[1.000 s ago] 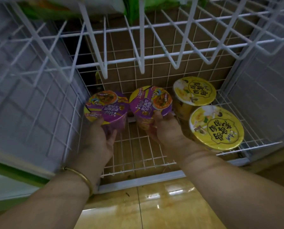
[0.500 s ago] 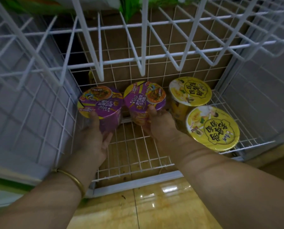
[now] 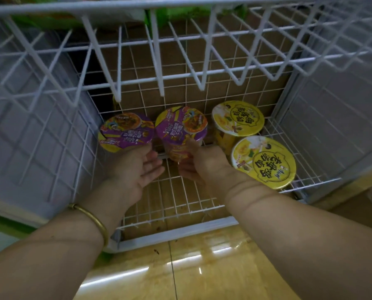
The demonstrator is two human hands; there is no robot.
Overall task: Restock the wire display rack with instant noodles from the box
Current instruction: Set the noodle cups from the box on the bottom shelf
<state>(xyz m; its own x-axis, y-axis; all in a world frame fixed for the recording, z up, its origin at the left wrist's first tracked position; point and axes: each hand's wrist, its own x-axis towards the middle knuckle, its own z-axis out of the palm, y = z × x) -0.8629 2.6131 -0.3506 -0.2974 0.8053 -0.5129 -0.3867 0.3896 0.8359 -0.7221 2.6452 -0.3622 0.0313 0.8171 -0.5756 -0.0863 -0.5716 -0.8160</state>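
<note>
Two purple-lidded noodle cups stand side by side at the back of the white wire rack's bottom shelf (image 3: 180, 204). My left hand (image 3: 135, 169) is at the near side of the left purple cup (image 3: 126, 132). Its thumb touches the cup and its fingers lie stretched out to the right, not round the cup. My right hand (image 3: 204, 165) grips the right purple cup (image 3: 180, 128) from the front, thumb up on its side. Two yellow-lidded cups, one at the back (image 3: 238, 118) and one nearer (image 3: 264, 162), fill the shelf's right side.
A second wire shelf (image 3: 180, 40) hangs low overhead, with green packets on it. Brown cardboard (image 3: 235, 87) shows behind the back grid. Wire side panels close the shelf left and right. Glossy yellow floor tiles (image 3: 180, 267) lie in front of the rack.
Both purple cups have moved deeper into the shelf, toward the back grid. My left hand's fingers have come off the left cup and spread out; my right hand still holds its cup.
</note>
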